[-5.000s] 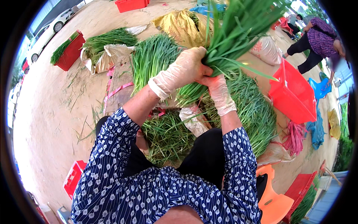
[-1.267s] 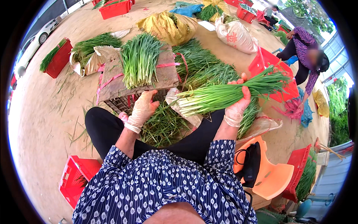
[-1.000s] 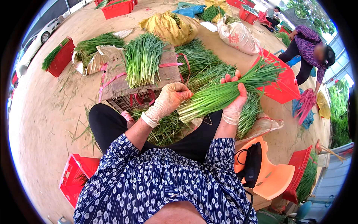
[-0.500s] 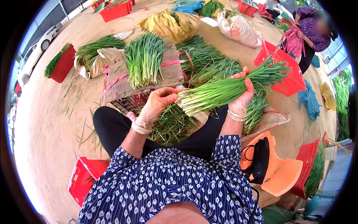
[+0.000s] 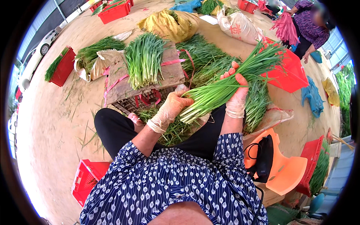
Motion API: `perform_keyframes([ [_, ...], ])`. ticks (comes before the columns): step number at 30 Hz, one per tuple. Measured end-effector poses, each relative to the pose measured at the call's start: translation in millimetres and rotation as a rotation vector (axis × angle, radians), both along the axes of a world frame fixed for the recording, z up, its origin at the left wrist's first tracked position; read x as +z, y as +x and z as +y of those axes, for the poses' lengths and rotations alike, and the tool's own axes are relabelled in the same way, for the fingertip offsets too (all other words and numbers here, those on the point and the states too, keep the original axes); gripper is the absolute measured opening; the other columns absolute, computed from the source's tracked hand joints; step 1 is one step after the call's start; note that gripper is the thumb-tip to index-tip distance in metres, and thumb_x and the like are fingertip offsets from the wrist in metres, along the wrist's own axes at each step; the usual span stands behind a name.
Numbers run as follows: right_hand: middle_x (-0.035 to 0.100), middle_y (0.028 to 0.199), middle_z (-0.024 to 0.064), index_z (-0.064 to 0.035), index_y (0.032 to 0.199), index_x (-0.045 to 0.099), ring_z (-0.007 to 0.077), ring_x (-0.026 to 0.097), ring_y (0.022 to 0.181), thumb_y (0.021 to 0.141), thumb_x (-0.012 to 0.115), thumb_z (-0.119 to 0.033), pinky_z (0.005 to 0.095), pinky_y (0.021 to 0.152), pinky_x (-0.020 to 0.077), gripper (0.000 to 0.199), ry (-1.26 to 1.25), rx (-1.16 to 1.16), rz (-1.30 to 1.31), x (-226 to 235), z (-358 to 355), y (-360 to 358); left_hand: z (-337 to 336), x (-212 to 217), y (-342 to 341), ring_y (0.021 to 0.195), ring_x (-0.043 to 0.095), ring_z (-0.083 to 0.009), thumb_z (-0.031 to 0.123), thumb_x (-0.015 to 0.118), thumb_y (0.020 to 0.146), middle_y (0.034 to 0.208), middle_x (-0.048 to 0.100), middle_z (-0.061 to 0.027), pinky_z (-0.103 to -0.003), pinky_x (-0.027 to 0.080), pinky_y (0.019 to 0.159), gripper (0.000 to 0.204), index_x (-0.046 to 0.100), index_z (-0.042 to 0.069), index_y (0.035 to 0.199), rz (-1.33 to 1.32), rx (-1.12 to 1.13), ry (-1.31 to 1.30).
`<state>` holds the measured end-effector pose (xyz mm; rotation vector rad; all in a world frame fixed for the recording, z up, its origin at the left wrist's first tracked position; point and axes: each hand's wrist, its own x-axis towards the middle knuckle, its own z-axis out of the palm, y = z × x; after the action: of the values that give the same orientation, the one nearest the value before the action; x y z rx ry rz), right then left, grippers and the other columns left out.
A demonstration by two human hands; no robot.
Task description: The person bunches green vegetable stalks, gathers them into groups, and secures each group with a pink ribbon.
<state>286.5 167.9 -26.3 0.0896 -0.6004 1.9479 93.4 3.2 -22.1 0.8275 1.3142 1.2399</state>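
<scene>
Bunch (image 5: 221, 91) lies in right hand (image 5: 239, 93); base (image 5: 190, 114) meets left hand (image 5: 172, 108)

Person seated, knees bent and apart. Both forearms reach forward from the body, bare between sleeve and wrist. Left forearm (image 5: 146, 139) slants inward; right forearm (image 5: 231, 125) runs nearly straight ahead. Left hand (image 5: 175, 106): back turned up, fingers (image 5: 186, 101) curled, thumb and forefinger brought together in a pinch. Right hand (image 5: 237, 90): slightly farther forward, fingers (image 5: 229, 71) bent with tips pointing up and away, thumb (image 5: 241, 80) set apart from them in a gripping pose. Hands near each other, not touching.
</scene>
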Motion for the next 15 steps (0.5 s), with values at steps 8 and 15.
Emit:
perform_keyframes([
  [8,0.068,0.095,0.0100,0.0027,0.124,0.062,0.0270,0.069,0.082,0.081,0.071,-0.007,0.0428,0.078,0.0595,0.045,0.009,-0.131,-0.110,-3.9,-1.6,-7.3,0.9,0.0,-8.8,0.076,0.069,-0.0178,-0.006,0.064,0.086,0.095,0.071,-0.0124,-0.032,0.060,0.073,0.021,0.065,-0.008,0.107,-0.298,0.044,0.002],
  [15,0.068,0.095,0.0094,0.0017,0.123,0.062,0.0273,0.069,0.082,0.081,0.071,-0.006,0.0430,0.082,0.0575,0.043,-0.040,-0.166,-0.100,-7.5,-1.8,-18.0,-5.3,-11.2,-22.0,0.085,0.068,-0.0204,-0.006,0.064,0.087,0.096,0.070,-0.0128,-0.037,0.057,0.083,0.014,0.065,-0.007,0.101,-0.427,0.159,-0.013],
])
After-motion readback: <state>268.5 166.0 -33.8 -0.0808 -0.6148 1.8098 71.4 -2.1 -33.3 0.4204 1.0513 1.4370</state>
